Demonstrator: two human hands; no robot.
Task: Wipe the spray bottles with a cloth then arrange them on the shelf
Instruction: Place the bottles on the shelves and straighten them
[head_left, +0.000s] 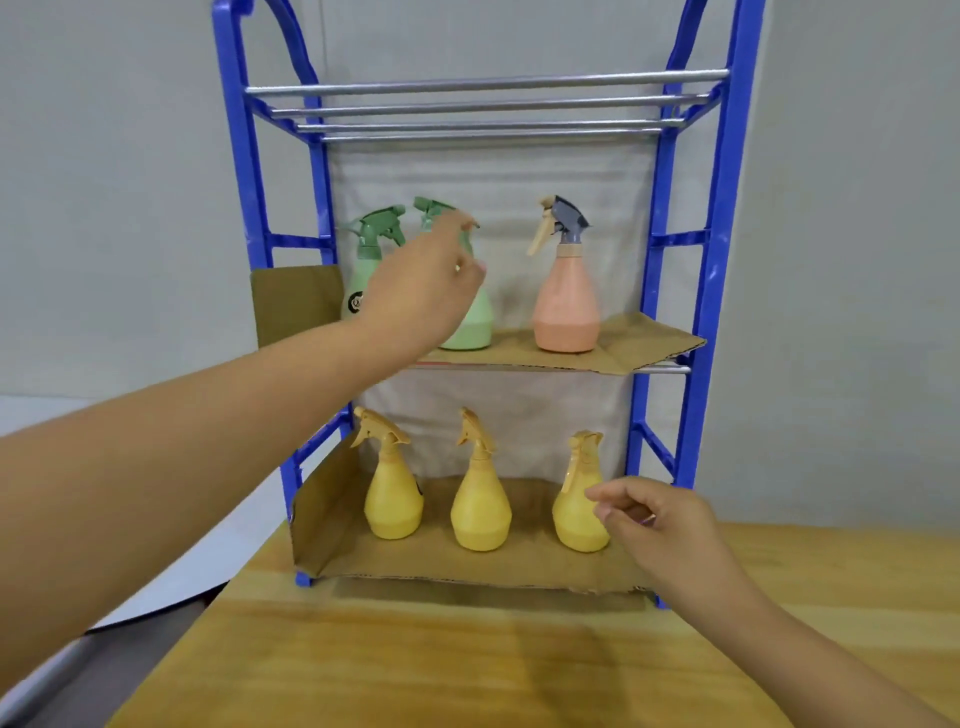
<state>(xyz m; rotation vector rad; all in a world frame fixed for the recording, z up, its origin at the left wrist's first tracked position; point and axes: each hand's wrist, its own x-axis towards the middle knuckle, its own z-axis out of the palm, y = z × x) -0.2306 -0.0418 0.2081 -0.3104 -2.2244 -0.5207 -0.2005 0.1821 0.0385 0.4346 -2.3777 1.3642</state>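
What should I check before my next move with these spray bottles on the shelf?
1. Three yellow bottles upright on the lower cardboard: ok.
2. Pink bottle upright on the middle cardboard: ok.
3. Left green bottle upright: ok.
4. Left hand, grip on the second green bottle: cannot tell, the hand covers its neck.
5. Right hand free: ok, holds nothing, by the right yellow bottle.
6. Cloth within reach: cannot tell, none in view.
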